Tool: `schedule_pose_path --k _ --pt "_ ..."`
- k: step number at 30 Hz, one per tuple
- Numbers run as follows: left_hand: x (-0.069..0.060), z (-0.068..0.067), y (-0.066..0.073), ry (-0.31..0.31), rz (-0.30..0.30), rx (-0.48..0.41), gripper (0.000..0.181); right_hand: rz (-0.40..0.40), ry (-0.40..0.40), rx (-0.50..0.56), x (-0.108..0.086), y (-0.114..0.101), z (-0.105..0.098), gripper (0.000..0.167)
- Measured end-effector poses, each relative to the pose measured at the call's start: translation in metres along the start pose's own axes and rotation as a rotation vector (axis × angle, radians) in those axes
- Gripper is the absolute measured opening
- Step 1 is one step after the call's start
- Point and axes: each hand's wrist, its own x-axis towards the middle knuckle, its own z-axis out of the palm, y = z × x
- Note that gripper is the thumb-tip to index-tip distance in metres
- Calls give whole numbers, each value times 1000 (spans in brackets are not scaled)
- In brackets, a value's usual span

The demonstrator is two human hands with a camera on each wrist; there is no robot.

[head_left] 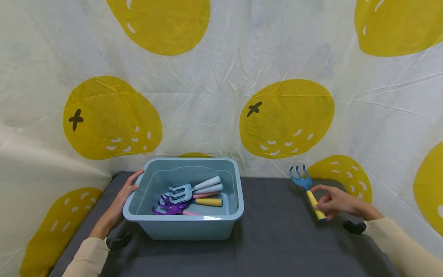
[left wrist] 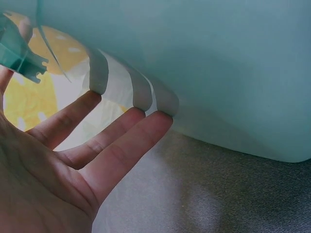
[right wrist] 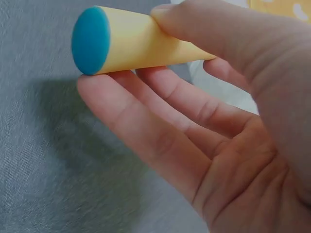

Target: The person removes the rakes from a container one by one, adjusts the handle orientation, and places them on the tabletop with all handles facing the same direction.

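Note:
My right hand [head_left: 337, 200] pinches the yellow handle of a blue three-pronged hand rake [head_left: 303, 181] above the right side of the table. In the right wrist view, thumb and fingertips press the yellow handle [right wrist: 131, 41] near its blue end cap. A grey-blue plastic tub [head_left: 183, 229] stands left of centre. At its left rim rests my left hand [head_left: 121, 196]; the left wrist view shows nearly straight fingers [left wrist: 126, 150] touching the tub's outer wall [left wrist: 233, 87]. Inside the tub lie purple hand rakes [head_left: 173, 208], light-blue garden forks [head_left: 183, 193] and a yellow-handled tool [head_left: 209, 202], partly overlapping.
A dark grey cloth [head_left: 273, 242] covers the table. Behind it hangs a pale curtain [head_left: 214, 123] printed with large yellow fruit, which also runs along the left and right sides. Pink handles [head_left: 191, 212] show among the tools in the tub.

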Motion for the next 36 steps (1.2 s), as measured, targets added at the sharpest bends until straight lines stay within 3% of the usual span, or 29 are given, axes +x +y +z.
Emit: schedule_pose_path --k 11,20,26,36 --pt "-2 -1 -1 -6 3 3 58 94 -32 26 -1 29 1 60" --pt "-1 1 -2 -7 12 -10 58 213 6 -33 -7 29 -2 63" --pt "0 1 -1 -6 16 -2 58 214 44 -105 -12 26 -1 60" --pt "1 1 0 -6 16 -5 58 217 22 -98 -11 24 -4 57"
